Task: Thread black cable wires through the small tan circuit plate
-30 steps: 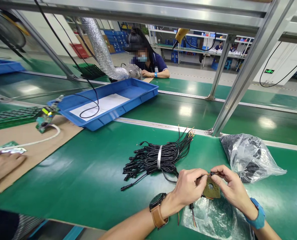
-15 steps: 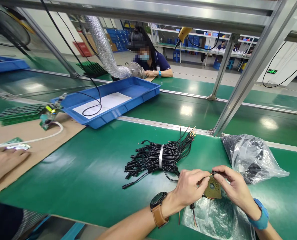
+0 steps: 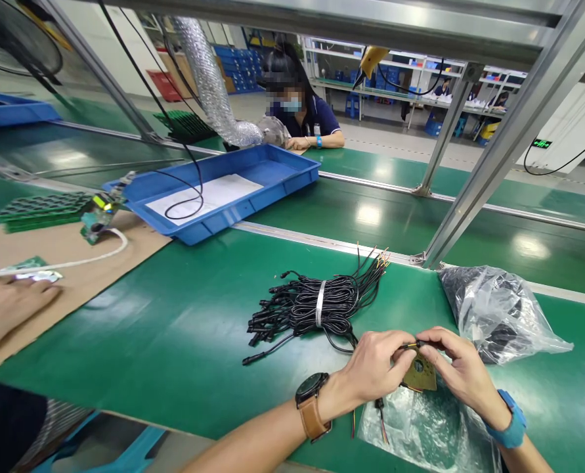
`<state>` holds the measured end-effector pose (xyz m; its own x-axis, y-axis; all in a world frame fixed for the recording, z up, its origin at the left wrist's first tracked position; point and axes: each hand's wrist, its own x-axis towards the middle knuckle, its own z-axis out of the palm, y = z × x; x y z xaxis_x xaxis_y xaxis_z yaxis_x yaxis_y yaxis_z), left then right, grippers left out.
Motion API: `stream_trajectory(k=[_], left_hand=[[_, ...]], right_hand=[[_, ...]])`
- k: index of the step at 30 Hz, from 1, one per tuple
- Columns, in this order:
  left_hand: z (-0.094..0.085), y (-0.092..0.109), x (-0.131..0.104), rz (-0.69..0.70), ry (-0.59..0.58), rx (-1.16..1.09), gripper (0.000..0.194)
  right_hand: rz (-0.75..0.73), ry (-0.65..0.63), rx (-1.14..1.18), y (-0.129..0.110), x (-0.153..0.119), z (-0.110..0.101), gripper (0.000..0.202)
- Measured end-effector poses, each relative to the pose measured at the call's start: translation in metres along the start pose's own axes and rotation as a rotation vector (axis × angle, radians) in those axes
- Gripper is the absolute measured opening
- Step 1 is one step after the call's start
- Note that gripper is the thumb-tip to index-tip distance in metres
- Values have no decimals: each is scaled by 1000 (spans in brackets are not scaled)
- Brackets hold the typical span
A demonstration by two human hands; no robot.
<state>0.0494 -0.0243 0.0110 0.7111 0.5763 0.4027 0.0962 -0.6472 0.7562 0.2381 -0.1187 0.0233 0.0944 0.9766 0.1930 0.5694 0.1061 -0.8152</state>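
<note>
My left hand, with a brown-strapped watch on the wrist, pinches the end of a black cable with a thin yellow wire. Fingertips of my right hand, which wears a blue wristband, close on a small black part at that wire; its exact kind is too small to tell. Just below the fingers is a brownish square plate with a round hole, partly covered by my left hand. Under it lies a flat clear plastic bag. A short black cable end with coloured wires pokes out below my left hand.
A tied bundle of black cables lies left of my hands. At right sits a filled clear bag. Behind are a blue tray and a metal post. A co-worker's hand rests on cardboard at left; another person sits opposite.
The view has shifted slightly. Between my fingertips, more black now shows beside the yellow wire. Both hands keep their pinch in nearly the same place.
</note>
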Motion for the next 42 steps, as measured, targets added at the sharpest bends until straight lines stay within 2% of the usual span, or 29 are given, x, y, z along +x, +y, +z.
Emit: stream_trajectory(k=[2,4,7,10,15,25,31,35,38,42], left_hand=[[-5,-1,1,-64,-83,-35,25],[-9,-5,2,-102,-116,-38,23],[-9,-12,2,-68,-98,0,5],[-4,-18,0,-21,-62,25,11],[3,-20,-4,-33,13,39,14],[10,-22,-6,-95,27,0,16],[4,-23,2,-118,-39,-66,11],[-4,-23,5,-122,-91,-44,5],[-5,-24,5,-87,-98,-27,14],[-2,-25,2,-55,-50,-74,16]], right_hand=[[22,-9,-20,3,-1,-1,20],[33,-21,-32,7,-1,-1,21],[36,-40,-37,9,-1,2,21],[41,-40,-7,11,-2,10,22],[29,-24,71,14,-5,26,21],[-118,39,-21,11,-5,45,13],[-23,-21,27,13,-1,31,14],[-27,-42,-30,14,-1,21,13],[-37,-31,-50,14,-1,20,12],[-79,-56,-1,13,-2,28,10]])
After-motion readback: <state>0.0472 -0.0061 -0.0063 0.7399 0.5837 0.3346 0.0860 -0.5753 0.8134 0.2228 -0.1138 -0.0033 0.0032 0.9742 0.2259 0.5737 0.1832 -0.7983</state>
